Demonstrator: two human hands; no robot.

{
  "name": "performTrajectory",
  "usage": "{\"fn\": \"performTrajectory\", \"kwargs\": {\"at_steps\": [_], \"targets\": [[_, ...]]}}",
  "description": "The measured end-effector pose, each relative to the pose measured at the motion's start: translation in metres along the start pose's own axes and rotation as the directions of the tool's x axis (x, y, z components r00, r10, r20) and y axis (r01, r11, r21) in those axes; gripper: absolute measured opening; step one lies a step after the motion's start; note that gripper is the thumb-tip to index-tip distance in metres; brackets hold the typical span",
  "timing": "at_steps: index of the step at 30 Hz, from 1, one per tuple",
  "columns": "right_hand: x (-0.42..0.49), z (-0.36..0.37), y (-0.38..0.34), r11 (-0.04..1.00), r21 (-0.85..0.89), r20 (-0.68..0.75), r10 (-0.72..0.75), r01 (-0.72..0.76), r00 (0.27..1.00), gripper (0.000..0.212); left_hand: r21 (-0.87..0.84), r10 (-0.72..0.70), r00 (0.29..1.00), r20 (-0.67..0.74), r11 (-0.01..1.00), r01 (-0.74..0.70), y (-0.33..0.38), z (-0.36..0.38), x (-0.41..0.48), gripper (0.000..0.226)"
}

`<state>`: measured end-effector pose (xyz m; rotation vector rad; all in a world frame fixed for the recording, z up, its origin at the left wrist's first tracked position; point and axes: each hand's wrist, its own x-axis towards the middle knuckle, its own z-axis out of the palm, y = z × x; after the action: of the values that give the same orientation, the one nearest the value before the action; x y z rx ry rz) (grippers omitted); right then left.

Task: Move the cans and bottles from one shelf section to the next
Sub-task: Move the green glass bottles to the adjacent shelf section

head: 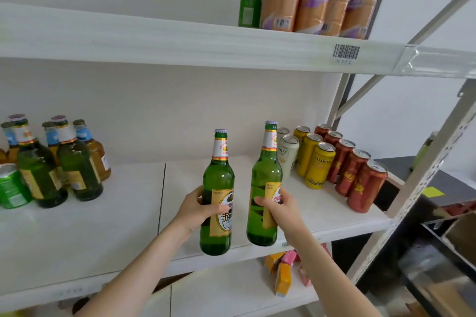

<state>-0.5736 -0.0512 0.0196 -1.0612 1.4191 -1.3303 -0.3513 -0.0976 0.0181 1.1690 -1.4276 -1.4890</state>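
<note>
two green bottles [217, 180] upright in hands [195, 210] near shelf edge [242, 253]

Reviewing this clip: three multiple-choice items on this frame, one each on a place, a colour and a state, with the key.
1. Where do the red cans stand? A. top shelf B. right end of the middle shelf C. floor
2. What colour is the glass of the two held bottles? A. brown B. clear C. green
3. What is the left hand doing? A. gripping a bottle B. hanging empty C. pressing a can

1 B: they line that shelf's right edge. 2 C: both bodies are green. 3 A: its fingers wrap the left bottle.
</note>
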Motion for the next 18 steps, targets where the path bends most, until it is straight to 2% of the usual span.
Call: {"fn": "performTrajectory", "kwargs": {"at_steps": [6,11,18], "targets": [[0.046,-0.045,0.008,1.0,-0.012,0.086,0.003,-0.002,0.996,0.055,-0.027,-0.016,0.997,-0.071,1.0,0.015,0.001,0.053,0.03,0.053],[0.09,-0.051,0.016,1.0,-0.013,0.128,0.002,0.0,0.992,0.051,0.001,-0.029,0.994,-0.107,1.0,0.029,-0.001,0.065,0.065,0.048],[0.148,-0.04,0.029,1.0,-0.015,0.136,0.019,-0.017,0.991,0.047,0.015,-0.021,0.988,-0.15,1.0,0.023,-0.003,0.046,0.119,0.046]]}}
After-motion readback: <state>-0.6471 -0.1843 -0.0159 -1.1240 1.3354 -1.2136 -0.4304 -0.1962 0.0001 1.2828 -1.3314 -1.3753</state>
